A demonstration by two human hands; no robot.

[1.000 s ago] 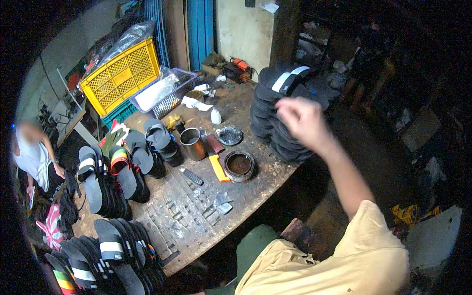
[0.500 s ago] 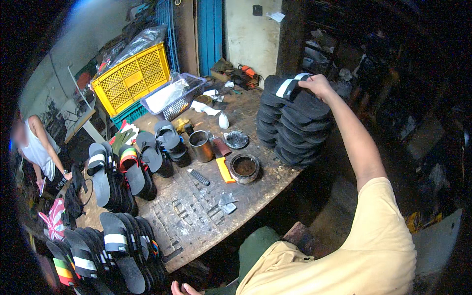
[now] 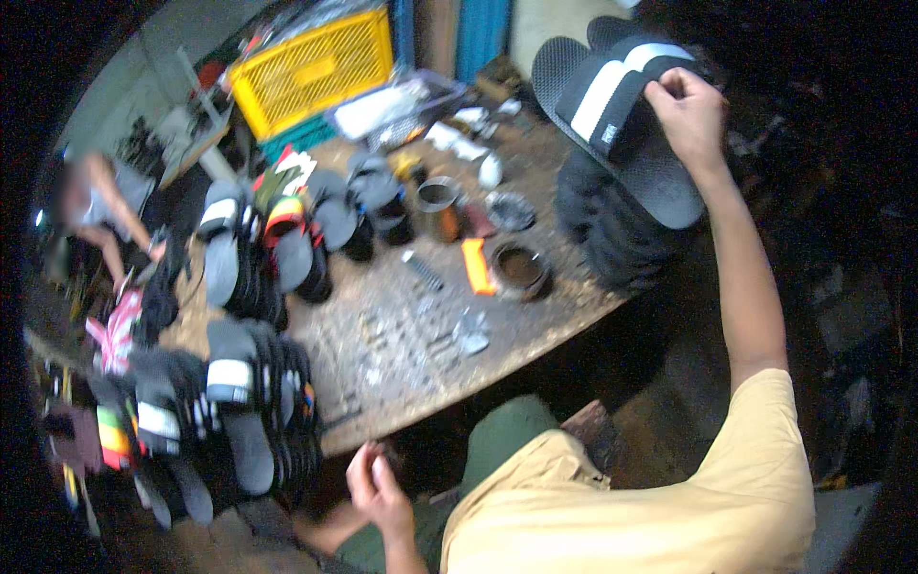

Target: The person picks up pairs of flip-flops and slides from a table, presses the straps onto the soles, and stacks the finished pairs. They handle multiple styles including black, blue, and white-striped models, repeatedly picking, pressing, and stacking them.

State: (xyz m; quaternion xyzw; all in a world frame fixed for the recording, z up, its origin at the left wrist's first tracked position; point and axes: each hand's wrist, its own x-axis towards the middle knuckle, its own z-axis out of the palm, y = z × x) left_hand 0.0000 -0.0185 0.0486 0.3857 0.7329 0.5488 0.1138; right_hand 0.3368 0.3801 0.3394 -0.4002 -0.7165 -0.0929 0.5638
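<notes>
My right hand (image 3: 690, 120) is closed on the edge of a strap, holding up a pair of black slide sandals (image 3: 660, 182) with a white stripe. The pair hangs over a tall stack of black slides (image 3: 612, 239) at the table's right end and hides its top. My left hand (image 3: 381, 493) is raised in front of the table's near edge, blurred. Its fingers look loosely bent and apart, with nothing I can make out in them. Nearest to it stand rows of black slides (image 3: 253, 450) with white stripes, at the lower left.
On the wooden table (image 3: 382, 383) are an open tin of brown stuff (image 3: 519, 268), an orange-handled tool (image 3: 476, 268), a metal cup (image 3: 439, 206) and a dark-handled tool (image 3: 423, 271). More slides (image 3: 222, 268) stand left. A yellow crate (image 3: 311, 72) is behind; a person (image 3: 115, 201) sits far left.
My right hand has lifted the striped slides off the stack and toward me. My left hand has risen further into view. The whole view has shifted and blurred.
</notes>
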